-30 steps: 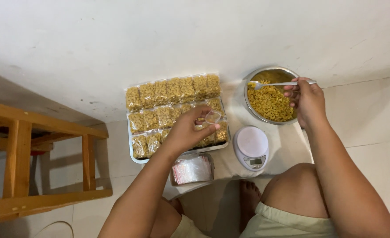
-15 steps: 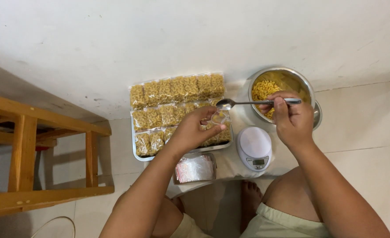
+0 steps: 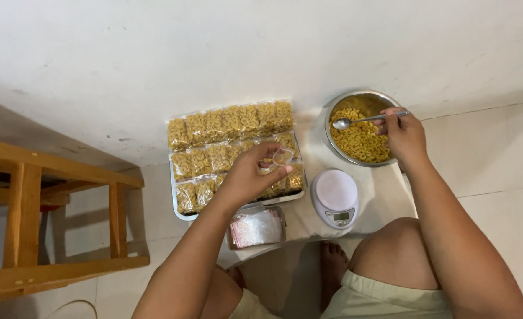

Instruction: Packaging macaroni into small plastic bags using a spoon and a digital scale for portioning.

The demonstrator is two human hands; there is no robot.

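A stack of empty clear bags (image 3: 257, 227) lies nearest the knees, with a white kitchen scale (image 3: 334, 198) just to its right. Beyond them the left hand (image 3: 247, 177) pinches a small clear bag (image 3: 283, 156) between its fingers above the tray (image 3: 179, 211) of filled pasta packets (image 3: 226, 124). Farther off, the right hand (image 3: 404, 137) grips a spoon (image 3: 362, 120) over the steel bowl (image 3: 333, 109) of macaroni.

Wooden stool or bench frame (image 3: 43, 218), honey-coloured, at the left edge on pale floor tiles (image 3: 497, 159). Round white kitchen scale (image 3: 334, 197) with small display, on a white cloth (image 3: 385, 201), near a clear container of empty plastic bags (image 3: 257, 227). Plain white wall (image 3: 214, 53) across the top; thin pale cable (image 3: 66, 308) at lower left.
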